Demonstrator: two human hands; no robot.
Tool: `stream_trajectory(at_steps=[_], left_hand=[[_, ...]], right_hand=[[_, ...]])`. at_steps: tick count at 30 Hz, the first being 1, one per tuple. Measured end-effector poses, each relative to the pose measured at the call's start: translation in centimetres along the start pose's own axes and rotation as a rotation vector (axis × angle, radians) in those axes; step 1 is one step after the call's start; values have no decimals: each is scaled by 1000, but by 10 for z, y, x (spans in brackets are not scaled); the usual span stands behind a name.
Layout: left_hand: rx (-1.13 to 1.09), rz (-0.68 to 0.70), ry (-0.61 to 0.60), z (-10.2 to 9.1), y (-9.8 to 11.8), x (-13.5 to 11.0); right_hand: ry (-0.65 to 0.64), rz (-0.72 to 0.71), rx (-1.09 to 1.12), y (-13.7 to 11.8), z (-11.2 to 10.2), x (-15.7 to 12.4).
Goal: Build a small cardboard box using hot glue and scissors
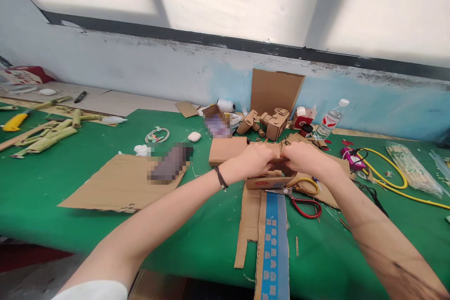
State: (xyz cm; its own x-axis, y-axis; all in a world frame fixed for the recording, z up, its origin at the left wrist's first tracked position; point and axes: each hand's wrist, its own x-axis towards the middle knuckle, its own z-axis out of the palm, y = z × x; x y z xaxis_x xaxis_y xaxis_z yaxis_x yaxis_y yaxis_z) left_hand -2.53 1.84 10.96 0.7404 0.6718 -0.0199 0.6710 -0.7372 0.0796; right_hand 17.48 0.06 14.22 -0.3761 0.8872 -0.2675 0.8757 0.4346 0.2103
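Observation:
Both of my hands meet over a small open cardboard box on the green table. With curled fingers, my left hand grips the box's upper edge. Close beside it, my right hand is closed on the same edge; its fingertips are partly hidden. Just in front of the box lie scissors with one red and one yellow handle loop. Below them, cardboard strips, one with blue tape and printed characters, reach toward the table's front edge. A closed cardboard block sits left of my left hand.
Cardboard camera-like models stand at the back by a water bottle. A flat cardboard sheet lies on the left, beyond it a yellow cutter. On the right are a yellow cable and a bag of sticks.

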Motion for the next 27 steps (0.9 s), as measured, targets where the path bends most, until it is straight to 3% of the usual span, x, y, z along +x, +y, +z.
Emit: stream_trajectory(at_steps=[6,16,27], left_hand=[[-94,45,144,-3,-2,-8],[-65,88,131,-13,11,-14],[-10,-15,111,-17,9,-14]], right_hand=[[76,-6,-74,-4,-10,-8],[112,-45,-109,-8,-18,-13],[102,-35,-72,-14,-16,-13]])
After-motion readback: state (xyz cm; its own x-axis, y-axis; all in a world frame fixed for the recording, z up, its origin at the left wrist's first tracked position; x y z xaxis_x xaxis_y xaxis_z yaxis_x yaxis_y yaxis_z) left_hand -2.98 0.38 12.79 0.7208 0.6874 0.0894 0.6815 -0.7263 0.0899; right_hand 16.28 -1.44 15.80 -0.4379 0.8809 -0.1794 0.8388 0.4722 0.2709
